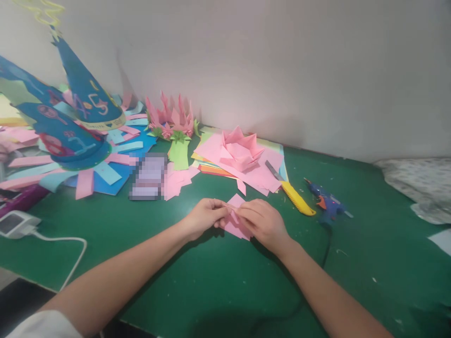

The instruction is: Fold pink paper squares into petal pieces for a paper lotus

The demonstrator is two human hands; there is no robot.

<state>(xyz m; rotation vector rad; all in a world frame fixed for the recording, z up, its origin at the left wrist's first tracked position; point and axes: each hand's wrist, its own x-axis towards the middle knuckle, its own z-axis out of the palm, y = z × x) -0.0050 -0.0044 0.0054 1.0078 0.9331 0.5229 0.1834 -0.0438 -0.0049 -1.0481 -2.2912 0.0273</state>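
My left hand (208, 217) and my right hand (262, 221) meet over the middle of the green table (197, 291). Between them the fingers of both pinch a small pink piece of paper (230, 206), partly hidden by the fingertips. Below my hands lie pink paper squares (238, 229) on the tabletop. Just beyond, a small folded pink paper piece (241, 187) rests near the paper stack.
A pink paper lotus (241, 149) sits on coloured sheets (209, 146). To the right lie a yellow utility knife (298, 199) and a blue glue gun (329, 202). Blue party hats (82, 89), a pink paper crown (171, 119), a blurred phone (148, 177) and a white charger (19, 224) stand left.
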